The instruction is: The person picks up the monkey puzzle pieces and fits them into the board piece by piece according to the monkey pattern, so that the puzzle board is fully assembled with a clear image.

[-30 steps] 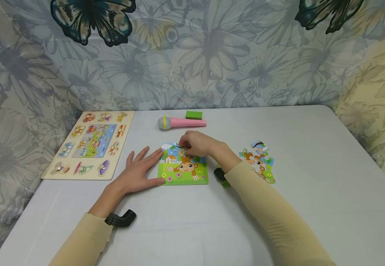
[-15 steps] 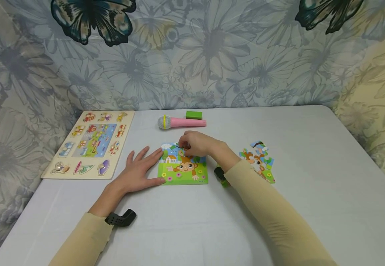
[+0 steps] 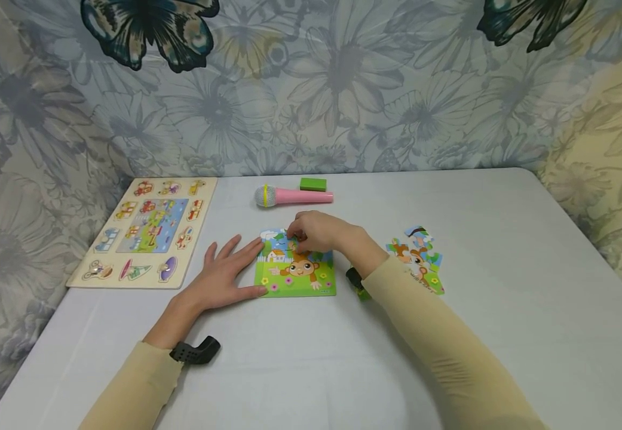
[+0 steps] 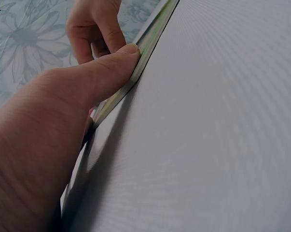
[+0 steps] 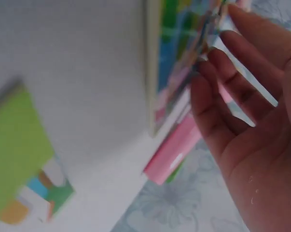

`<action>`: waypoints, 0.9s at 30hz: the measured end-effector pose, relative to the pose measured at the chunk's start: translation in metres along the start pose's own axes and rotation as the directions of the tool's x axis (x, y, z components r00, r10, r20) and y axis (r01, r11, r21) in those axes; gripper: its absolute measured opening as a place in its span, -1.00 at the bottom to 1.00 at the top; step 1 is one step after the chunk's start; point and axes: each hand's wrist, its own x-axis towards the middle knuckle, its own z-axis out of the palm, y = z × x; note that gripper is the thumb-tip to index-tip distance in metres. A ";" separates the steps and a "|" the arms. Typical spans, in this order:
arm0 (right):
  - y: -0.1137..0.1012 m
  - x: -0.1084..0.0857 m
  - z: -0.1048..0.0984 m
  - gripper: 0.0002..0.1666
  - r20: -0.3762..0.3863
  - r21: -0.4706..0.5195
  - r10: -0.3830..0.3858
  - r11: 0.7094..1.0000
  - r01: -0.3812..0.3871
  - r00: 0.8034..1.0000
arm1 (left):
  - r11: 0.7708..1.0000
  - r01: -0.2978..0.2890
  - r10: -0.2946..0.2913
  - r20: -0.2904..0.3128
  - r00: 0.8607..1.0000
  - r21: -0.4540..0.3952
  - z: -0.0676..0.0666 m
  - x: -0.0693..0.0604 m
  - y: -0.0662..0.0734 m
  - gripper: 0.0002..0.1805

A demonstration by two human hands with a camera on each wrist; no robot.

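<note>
A small square monkey jigsaw puzzle (image 3: 294, 285) lies on the white table in the head view. My left hand (image 3: 223, 282) rests at its left side with fingers spread, thumb and fingertips touching the edge. Over the upper part, my right hand (image 3: 325, 232) bends its fingers and pinches a jigsaw piece (image 3: 292, 243), mostly covered by the fingers. The right wrist view has these fingertips (image 5: 198, 67) against the picture surface. Loose jigsaw pieces (image 3: 420, 257) are to the right, partly behind the right sleeve. Another green piece (image 3: 363, 294) peeks out by the right wrist strap.
A pink toy microphone (image 3: 300, 196) lies behind the puzzle, with a green block (image 3: 313, 184) just beyond it. At the back left is a wooden peg puzzle board (image 3: 178, 263) with vehicle pictures. A patterned cloth wall (image 3: 343, 107) rises behind the table.
My right fingertips shift very slightly left over the upper part of the puzzle. My left hand stays in place at the edge.
</note>
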 end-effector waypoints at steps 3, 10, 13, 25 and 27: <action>-0.002 0.003 0.003 -0.67 -0.019 0.013 0.009 1.000 -0.009 1.000 | 1.000 -0.001 0.001 -0.002 1.000 0.000 0.000 0.000 0.000 0.03; -0.007 0.013 0.007 -0.74 -0.039 -0.065 0.033 0.997 -0.035 0.999 | 1.000 -0.005 0.005 -0.010 1.000 0.003 0.003 -0.001 -0.001 0.04; -0.009 0.014 0.009 -0.75 -0.038 -0.075 0.042 0.996 -0.045 0.998 | 1.000 -0.006 0.006 -0.009 1.000 0.001 0.003 -0.001 -0.001 0.03; -0.012 0.013 0.011 -0.78 -0.056 -0.075 0.010 0.997 -0.014 0.998 | 1.000 -0.003 0.003 -0.008 1.000 0.000 0.002 0.001 -0.001 0.03; -0.011 0.013 0.010 -0.77 -0.052 -0.069 0.004 0.998 -0.007 0.999 | 1.000 -0.002 0.002 -0.006 1.000 -0.002 0.001 0.000 0.000 0.03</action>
